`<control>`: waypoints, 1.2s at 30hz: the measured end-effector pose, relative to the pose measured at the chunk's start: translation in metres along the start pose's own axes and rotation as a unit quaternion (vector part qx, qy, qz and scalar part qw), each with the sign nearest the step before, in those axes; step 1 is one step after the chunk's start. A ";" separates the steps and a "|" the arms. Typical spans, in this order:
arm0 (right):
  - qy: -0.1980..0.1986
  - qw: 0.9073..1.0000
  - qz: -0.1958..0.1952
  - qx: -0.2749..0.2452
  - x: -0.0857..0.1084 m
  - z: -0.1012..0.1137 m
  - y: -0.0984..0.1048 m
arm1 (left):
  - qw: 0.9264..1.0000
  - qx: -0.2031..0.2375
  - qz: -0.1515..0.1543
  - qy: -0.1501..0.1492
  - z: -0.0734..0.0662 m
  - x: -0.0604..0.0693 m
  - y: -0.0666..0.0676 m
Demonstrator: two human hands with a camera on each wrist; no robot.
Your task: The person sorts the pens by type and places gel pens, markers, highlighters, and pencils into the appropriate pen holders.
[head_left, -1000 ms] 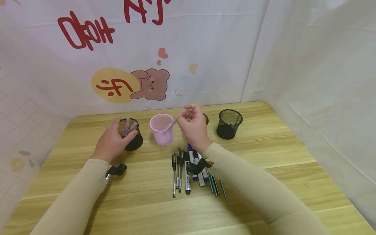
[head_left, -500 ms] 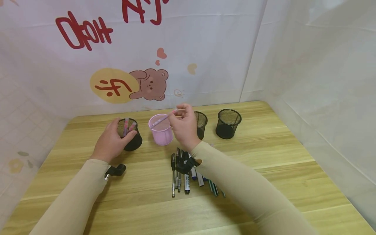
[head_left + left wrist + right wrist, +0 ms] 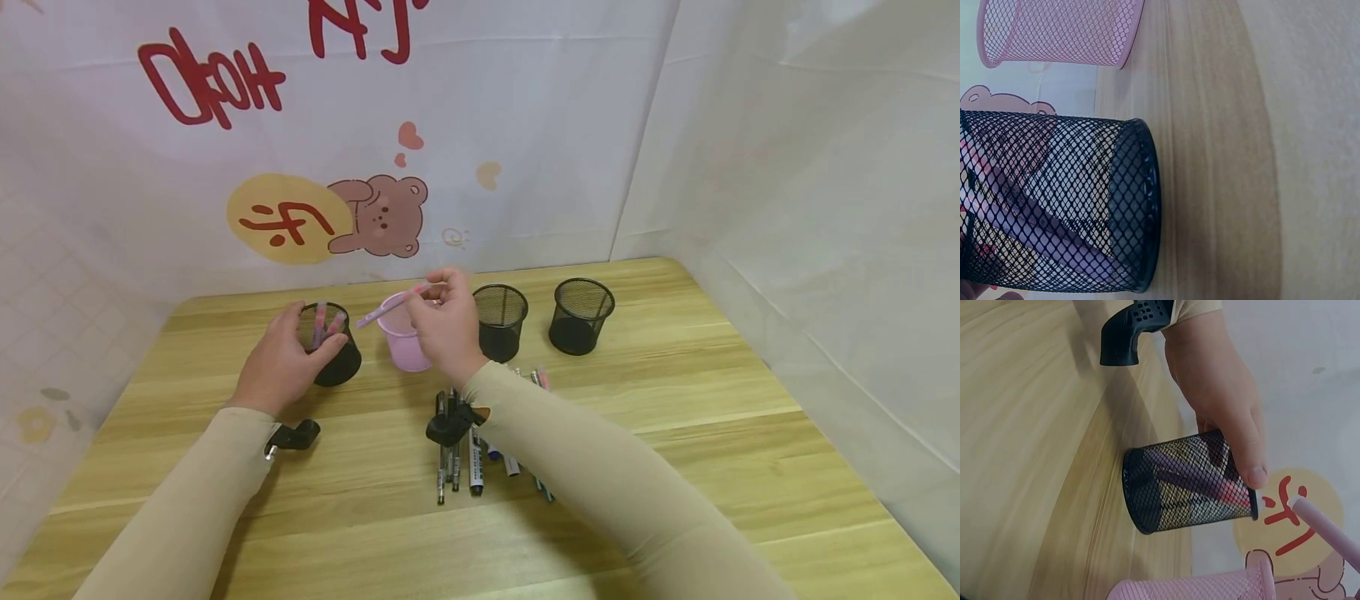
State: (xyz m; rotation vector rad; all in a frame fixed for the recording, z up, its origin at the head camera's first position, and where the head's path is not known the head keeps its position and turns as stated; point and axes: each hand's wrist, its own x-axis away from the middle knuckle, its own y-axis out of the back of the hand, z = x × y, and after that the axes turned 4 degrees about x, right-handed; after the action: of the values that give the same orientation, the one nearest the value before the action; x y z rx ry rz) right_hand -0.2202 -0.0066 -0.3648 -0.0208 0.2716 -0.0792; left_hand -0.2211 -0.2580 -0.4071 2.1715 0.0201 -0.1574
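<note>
My left hand [image 3: 279, 362] grips the leftmost black mesh pen cup [image 3: 341, 358] by its rim, the thumb on the near side. Two purple pens with pink bands [image 3: 1204, 481] lean inside that cup. Between thumb and fingers my right hand [image 3: 447, 329] pinches another purple pen [image 3: 386, 307], tilted with one end pointing left toward that cup. This pen is above the pink mesh cup [image 3: 408, 352], which stands just right of the held cup. In the right wrist view the pinched pen [image 3: 1325, 528] is apart from the black cup's rim.
Two more black mesh cups stand to the right, one in the middle [image 3: 501, 321] and one farther right [image 3: 582, 317]. Below the right forearm lie several black gel pens [image 3: 441, 475], markers [image 3: 476, 471] and thin dark green sticks [image 3: 545, 490], partly hidden. A white printed curtain [image 3: 525, 125] hangs behind the table.
My right hand has moved left with the purple pen, from right of the pink cup to over it. The middle black cup has come into view. My left hand stays on its cup.
</note>
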 end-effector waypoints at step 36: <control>-0.040 0.996 0.026 0.071 0.009 -0.006 -0.036 | 1.000 -0.001 0.001 -0.001 0.002 -0.002 -0.001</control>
State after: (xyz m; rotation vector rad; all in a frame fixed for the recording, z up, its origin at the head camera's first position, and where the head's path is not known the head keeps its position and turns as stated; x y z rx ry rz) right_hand -0.2160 -0.0430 -0.3714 0.1238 0.1856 -0.0466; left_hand -0.2229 -0.2588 -0.4085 2.1700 0.0172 -0.1580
